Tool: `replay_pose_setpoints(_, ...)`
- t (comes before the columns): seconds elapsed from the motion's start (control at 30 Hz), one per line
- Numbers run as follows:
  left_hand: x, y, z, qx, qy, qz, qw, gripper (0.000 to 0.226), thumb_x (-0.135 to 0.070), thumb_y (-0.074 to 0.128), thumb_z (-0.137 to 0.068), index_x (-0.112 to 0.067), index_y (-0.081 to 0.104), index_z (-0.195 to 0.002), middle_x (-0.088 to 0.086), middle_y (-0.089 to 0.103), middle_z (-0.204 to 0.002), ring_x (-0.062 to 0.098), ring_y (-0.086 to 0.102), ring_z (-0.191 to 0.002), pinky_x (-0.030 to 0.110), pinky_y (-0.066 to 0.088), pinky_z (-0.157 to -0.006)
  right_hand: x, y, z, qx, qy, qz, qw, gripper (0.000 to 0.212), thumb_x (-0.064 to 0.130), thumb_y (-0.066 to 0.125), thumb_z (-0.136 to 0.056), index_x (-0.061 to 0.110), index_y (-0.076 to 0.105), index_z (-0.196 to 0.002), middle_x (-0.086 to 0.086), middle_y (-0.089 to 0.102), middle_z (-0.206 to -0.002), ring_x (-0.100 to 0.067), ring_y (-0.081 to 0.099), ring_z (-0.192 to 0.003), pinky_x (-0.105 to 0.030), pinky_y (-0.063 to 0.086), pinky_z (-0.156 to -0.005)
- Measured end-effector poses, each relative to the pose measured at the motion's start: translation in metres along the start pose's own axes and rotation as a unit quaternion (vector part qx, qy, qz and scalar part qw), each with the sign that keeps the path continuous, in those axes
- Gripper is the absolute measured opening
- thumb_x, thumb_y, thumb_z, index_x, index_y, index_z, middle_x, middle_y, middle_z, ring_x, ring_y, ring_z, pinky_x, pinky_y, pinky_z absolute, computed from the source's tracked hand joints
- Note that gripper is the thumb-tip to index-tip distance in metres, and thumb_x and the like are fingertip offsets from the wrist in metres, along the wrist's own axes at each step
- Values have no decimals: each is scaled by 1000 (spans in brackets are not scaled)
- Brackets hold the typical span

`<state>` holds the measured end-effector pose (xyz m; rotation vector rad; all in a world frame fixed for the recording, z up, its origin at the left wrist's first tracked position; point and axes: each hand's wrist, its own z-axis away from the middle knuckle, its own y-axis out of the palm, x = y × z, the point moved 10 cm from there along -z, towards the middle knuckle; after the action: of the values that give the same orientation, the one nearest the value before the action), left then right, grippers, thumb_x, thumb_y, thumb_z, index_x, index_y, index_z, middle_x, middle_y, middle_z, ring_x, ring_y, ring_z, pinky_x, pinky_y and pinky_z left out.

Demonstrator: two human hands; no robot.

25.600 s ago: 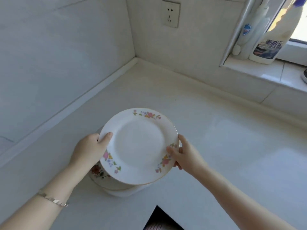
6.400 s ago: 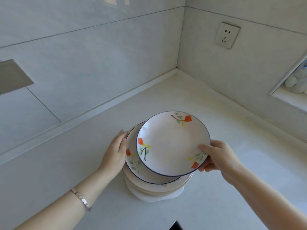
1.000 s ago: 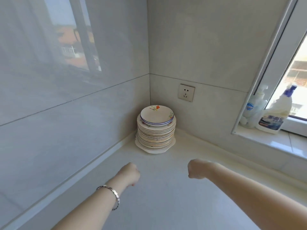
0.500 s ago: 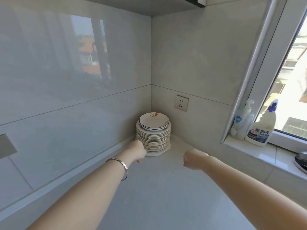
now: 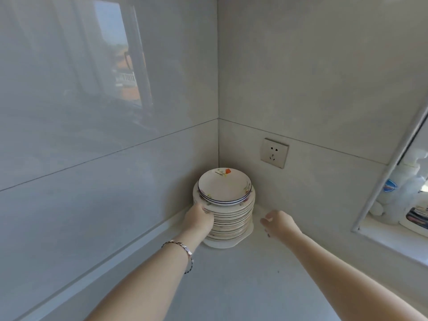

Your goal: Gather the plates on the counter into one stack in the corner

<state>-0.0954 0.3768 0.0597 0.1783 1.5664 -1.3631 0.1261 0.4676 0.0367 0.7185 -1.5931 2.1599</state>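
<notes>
A tall stack of plates (image 5: 231,218) stands in the corner where the two tiled walls meet. On top lie two small blue-rimmed dishes with orange flowers (image 5: 224,186); wider floral plates sit under them, and a white scalloped plate is at the bottom. My left hand (image 5: 200,221) is against the stack's left side, its fingers curled round the plate edges about halfway up. My right hand (image 5: 276,222) hovers just right of the stack with loosely curled fingers, not touching it and holding nothing.
The pale counter (image 5: 243,286) runs from the corner toward me. A wall socket (image 5: 274,153) is right of the stack. On the window sill (image 5: 393,242) at the right stand plastic bottles (image 5: 403,195).
Both hands have moved forward to the stack. My left hand, a fist short of the plates before, now holds the stack's left side. The right hand has loosened and come close to its right side.
</notes>
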Motion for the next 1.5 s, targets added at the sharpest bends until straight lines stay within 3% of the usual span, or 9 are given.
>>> replay_pose_setpoints(0.13,4,12,-67,-34,-17,77,996,35,-23,51,-88,-1,53,-116,15,63,-111,31,56,-91,32,44,-73,15,20,-66,-11,28,-97,995,19,32,45,-91,15,54,-89,-9,61,-72,-28,58,-79,-36,51,-88)
replay_pose_setpoints(0.33,31,47,-128,-19,-95,184,978,70,-37,48,-91,1,23,-144,18,22,-154,33,25,-142,44,28,-113,14,66,-128,4,136,-312,940,74,50,41,-91,11,17,-148,-15,33,-149,-34,35,-135,-41,29,-112)
replay_pose_setpoints(0.67,52,64,-149,-8,-125,300,946,57,-34,44,-94,-12,28,-144,12,37,-148,30,41,-131,39,34,-105,-4,94,-129,3,158,-418,894,63,42,38,-93,12,20,-146,-14,37,-145,-32,38,-131,-40,31,-105)
replay_pose_setpoints(0.9,32,31,-158,-64,-70,-29,995,40,-31,51,-89,-3,53,-116,18,50,-126,35,46,-118,38,42,-95,21,47,-130,-100,90,-153,979,52,34,42,-93,-1,38,-131,-20,44,-136,-36,40,-125,-39,36,-101)
replay_pose_setpoints(1.03,30,36,-166,-8,-84,25,996,10,-12,46,-89,-4,49,-84,11,59,-78,31,60,-66,28,47,-57,25,44,-135,-73,80,-149,983,35,15,36,-93,-1,50,-121,-20,58,-120,-34,55,-98,-28,38,-74)
replay_pose_setpoints(1.17,39,36,-168,-12,-114,110,987,12,-11,45,-92,-1,52,-92,20,61,-90,25,56,-43,21,45,-29,31,46,-134,-68,50,-153,985,31,13,38,-92,-3,53,-114,-19,62,-104,-27,48,-76,-25,35,-64)
replay_pose_setpoints(1.33,37,38,-154,25,-106,76,991,24,-24,49,-94,-1,53,-88,16,61,-72,27,55,-46,28,53,-44,36,37,-125,-51,43,-121,990,35,21,38,-97,-4,51,-119,-20,63,-115,-9,42,-53,-19,35,-41)
replay_pose_setpoints(1.4,24,30,-140,42,-77,-18,996,39,-36,42,-95,-2,57,-85,11,60,-65,31,62,-63,35,55,-68,37,32,-111,-32,49,-85,995,39,27,36,-98,-2,48,-121,-17,60,-119,-15,55,-66,-22,43,-59)
replay_pose_setpoints(1.5,-5,3,-109,16,-22,-152,988,42,-35,37,-96,-1,57,-110,13,67,-104,33,61,-97,30,44,-75,42,19,-81,12,28,22,999,34,24,41,-93,6,55,-118,-12,61,-120,-30,59,-106,-31,46,-83)
